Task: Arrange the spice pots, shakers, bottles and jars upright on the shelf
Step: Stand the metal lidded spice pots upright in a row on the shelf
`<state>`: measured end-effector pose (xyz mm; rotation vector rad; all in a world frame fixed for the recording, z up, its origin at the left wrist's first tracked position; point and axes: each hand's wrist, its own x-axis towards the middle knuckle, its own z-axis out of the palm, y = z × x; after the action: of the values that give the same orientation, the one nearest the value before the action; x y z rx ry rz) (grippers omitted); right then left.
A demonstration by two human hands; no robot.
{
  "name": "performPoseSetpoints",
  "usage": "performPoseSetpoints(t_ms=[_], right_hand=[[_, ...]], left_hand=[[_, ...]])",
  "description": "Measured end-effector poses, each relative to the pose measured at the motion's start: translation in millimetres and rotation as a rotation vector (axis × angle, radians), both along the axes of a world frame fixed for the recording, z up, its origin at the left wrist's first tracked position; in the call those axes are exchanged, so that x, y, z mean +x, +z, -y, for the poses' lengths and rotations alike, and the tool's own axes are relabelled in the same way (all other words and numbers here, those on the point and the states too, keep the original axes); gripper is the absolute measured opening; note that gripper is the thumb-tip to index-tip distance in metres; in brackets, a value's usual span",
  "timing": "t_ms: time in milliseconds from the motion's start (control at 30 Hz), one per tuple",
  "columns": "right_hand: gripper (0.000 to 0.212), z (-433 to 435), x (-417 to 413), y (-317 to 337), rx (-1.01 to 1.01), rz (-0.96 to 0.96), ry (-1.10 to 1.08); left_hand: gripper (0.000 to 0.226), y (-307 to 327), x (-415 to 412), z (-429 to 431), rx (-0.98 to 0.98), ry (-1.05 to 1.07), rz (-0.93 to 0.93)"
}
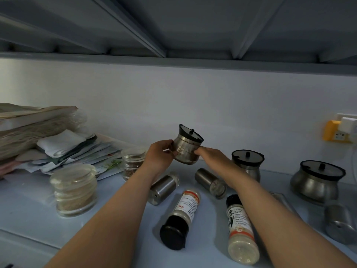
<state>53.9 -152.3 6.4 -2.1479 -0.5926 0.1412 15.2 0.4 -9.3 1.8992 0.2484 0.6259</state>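
A steel spice pot [187, 147] with a dark lid is held tilted above the pale shelf [34, 219], my left hand [160, 154] on its left side and my right hand [209, 155] on its right. Two more steel pots stand upright at the right, one [248, 163] just behind my right arm and a wider one [316, 180] further right. Two steel shakers [163, 188] [211, 182] lie on their sides between my arms. Two labelled spice bottles [180, 219] [240, 231] lie flat nearer me. Another steel shaker [339, 222] lies at the far right.
Two clear glass jars stand upright at the left, a large one [74, 190] and a smaller one [133, 163]. A heap of packets and papers [48, 140] fills the back left. A yellow plug socket [340, 132] sits on the wall at right. An upper shelf [173, 62] hangs overhead.
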Motion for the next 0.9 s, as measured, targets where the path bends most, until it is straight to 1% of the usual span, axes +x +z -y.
performPoseSetpoints(t_ms=[67,167,267,400,567,633,700,767,833,900], right_hand=[[0.022,0,-1,0,-0.005,-0.051,-0.005],[0.027,-1,-1,-1,-0.019,-0.097,0.008],[0.036,-3,2,-4,-0.052,-0.121,-0.005],[0.051,-3,3,-6,-0.110,-0.114,0.005],[0.051,-4,-2,-3,-0.159,-0.068,0.015],[0.051,-3,-4,-2,-0.162,-0.057,0.020],[0.052,-2,-4,-1,-0.165,-0.035,0.012],[0.057,-2,-6,0,-0.178,0.011,-0.016],[0.061,-3,-5,0,-0.196,0.054,-0.043],[0.060,-4,-5,0,-0.230,0.081,-0.055]], left_hand=[[0.033,-2,0,-1,0.021,-0.003,-0.038],[0.014,-6,2,-4,0.097,-0.027,-0.106],[0.021,-7,3,-6,0.141,-0.046,-0.209],[0.024,-10,9,-9,0.202,-0.044,-0.291],[0.035,-12,14,-11,0.227,-0.054,-0.361],[0.043,-12,15,-12,0.208,-0.063,-0.389],[0.050,-12,15,-13,0.204,-0.049,-0.394],[0.049,-9,14,-14,0.170,-0.010,-0.360],[0.042,-7,14,-14,0.144,0.003,-0.318],[0.031,-7,13,-14,0.192,-0.026,-0.300]])
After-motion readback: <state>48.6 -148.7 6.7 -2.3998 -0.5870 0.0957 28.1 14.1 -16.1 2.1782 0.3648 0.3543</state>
